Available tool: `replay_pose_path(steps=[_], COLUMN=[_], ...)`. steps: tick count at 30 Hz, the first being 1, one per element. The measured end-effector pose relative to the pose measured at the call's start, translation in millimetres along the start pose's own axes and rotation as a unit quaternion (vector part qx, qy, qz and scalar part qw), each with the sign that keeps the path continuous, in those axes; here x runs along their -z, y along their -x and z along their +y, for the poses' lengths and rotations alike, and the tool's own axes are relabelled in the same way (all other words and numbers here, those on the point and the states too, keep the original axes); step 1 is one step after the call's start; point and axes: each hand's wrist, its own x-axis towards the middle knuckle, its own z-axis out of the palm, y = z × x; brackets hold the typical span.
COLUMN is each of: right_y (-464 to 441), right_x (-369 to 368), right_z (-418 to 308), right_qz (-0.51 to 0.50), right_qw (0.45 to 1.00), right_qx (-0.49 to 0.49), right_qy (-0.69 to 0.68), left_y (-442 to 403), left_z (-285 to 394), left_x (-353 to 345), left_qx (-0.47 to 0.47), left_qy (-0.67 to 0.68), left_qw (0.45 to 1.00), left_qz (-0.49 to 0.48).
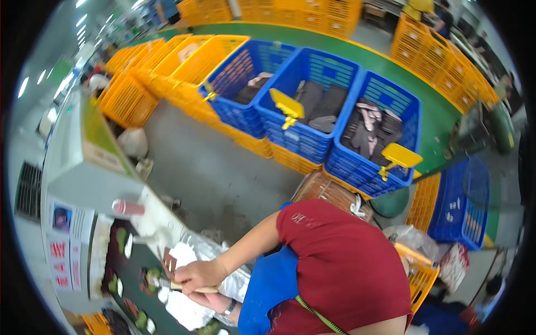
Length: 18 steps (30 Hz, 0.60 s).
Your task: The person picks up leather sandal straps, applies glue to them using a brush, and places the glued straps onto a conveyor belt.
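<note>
My right hand (200,274) is closed around a slim tool with a pale tan handle (209,290), above the workbench at the lower left. Its narrow end points left, towards small green and brown pieces. Just below, my left hand (211,302), with a watch on the wrist, is closed close against the right one; what it grips is partly hidden. A brown flat piece (169,260) shows beside the right fingertips. White material (187,310) lies under and left of the hands. Green, white and brown pieces sit in groups along the dark green surface (146,254).
Blue crates (298,139) with dark and pink pieces stand across the floor, yellow crates (131,103) beside them. A pink cylindrical object (128,207) lies on the bench edge. A wrapped brown bundle (326,192) is near my right arm. Other people are in the background.
</note>
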Motion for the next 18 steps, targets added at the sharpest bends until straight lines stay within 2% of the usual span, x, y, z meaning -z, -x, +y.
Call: replay_pose_path(steps=[3,4,5,6,8,9,10,11,12,15,18], right_y=[-21.0,-27.6,-32.9,-36.7,-37.1,-35.0,-35.1,-37.5,-37.7,-35.8,-36.0], right_x=[17.9,23.1,22.1,20.1,9.3,1.3,-5.3,-8.2,-15.6,-38.3,-58.4], right_z=[-15.9,-16.8,-15.5,-13.8,-8.0,-3.2,-0.9,-0.1,1.1,5.4,4.3], right_qz=[0.005,0.014,0.013,0.012,0.017,0.01,0.002,-0.025,-0.027,-0.037,-0.096], right_qw=[0.992,0.986,0.976,0.964,0.921,0.897,0.87,0.814,0.817,0.825,0.739], right_qx=[-0.057,-0.074,-0.116,-0.157,-0.247,-0.285,-0.322,-0.387,-0.385,-0.378,-0.467], right_qy=[-0.111,-0.147,-0.182,-0.214,-0.302,-0.339,-0.374,-0.433,-0.428,-0.419,-0.476], left_y=[0.7,1.9,18.0,28.3,48.9,56.6,67.0,78.7,88.9,108.7,125.7], left_z=[38.2,37.0,39.2,40.6,51.8,55.6,61.0,66.9,71.2,71.6,75.3], left_x=[35.9,14.7,-6.9,-18.3,-12.7,-10.5,-5.4,1.5,5.5,-2.0,-1.8], left_qx=[0.034,0.042,-0.034,-0.065,-0.107,-0.156,-0.158,-0.161,-0.162,-0.213,-0.243], left_qy=[0.056,0.052,0.054,0.014,0.019,0.024,0.021,0.018,0.014,-0.006,-0.007], left_qw=[0.997,0.996,0.986,0.986,0.98,0.96,0.962,0.965,0.968,0.946,0.928], left_qz=[-0.035,-0.058,0.153,0.153,0.167,0.234,0.221,0.207,0.193,0.242,0.282])
